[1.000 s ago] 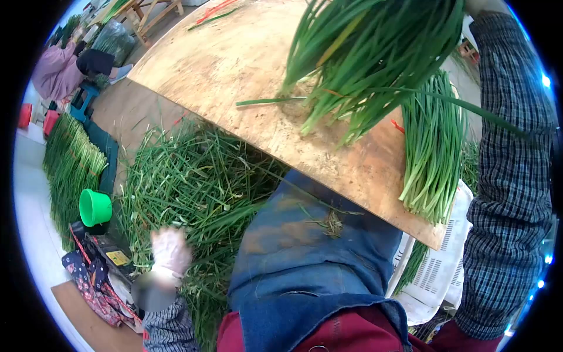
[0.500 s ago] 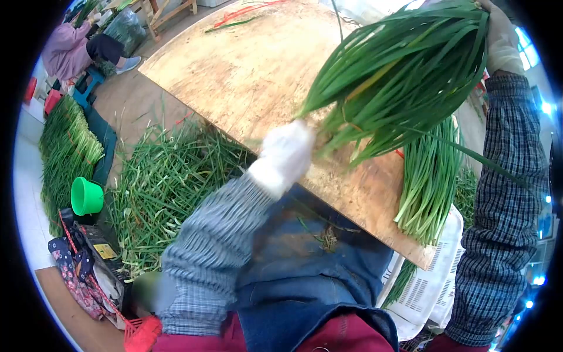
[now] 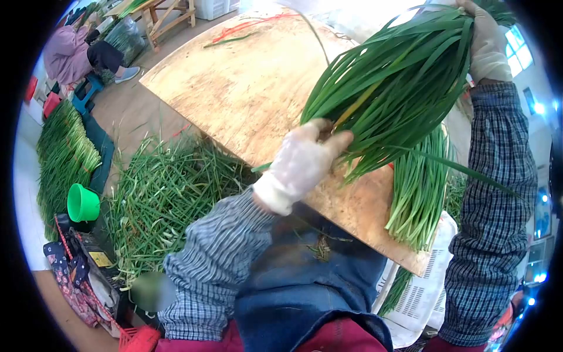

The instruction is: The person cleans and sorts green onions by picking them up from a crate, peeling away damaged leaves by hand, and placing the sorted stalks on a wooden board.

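Observation:
My right hand (image 3: 490, 47), in a pale glove, grips the top of a large bunch of green leafy stalks (image 3: 404, 76) held over the board. My left hand (image 3: 305, 158), gloved too with bare fingertips, has its fingers on a yellow leaf and the leaves around it at the bunch's lower left. One long leaf hangs out to the right across my right sleeve. Under the bunch, a second bundle of stalks (image 3: 417, 196) lies on the right part of the wooden board (image 3: 234, 88).
Loose leaves (image 3: 170, 199) are heaped on the floor left of my lap. Further left are a green bucket (image 3: 83, 203) and bundled stalks (image 3: 64, 152). A white crate (image 3: 419, 293) stands below the board's right corner. A seated person (image 3: 70, 50) is at the upper left.
My left hand has risen from the leaf heap to the held bunch, and its fingers have closed on leaves there. The bunch has swung up and is more spread out in view.

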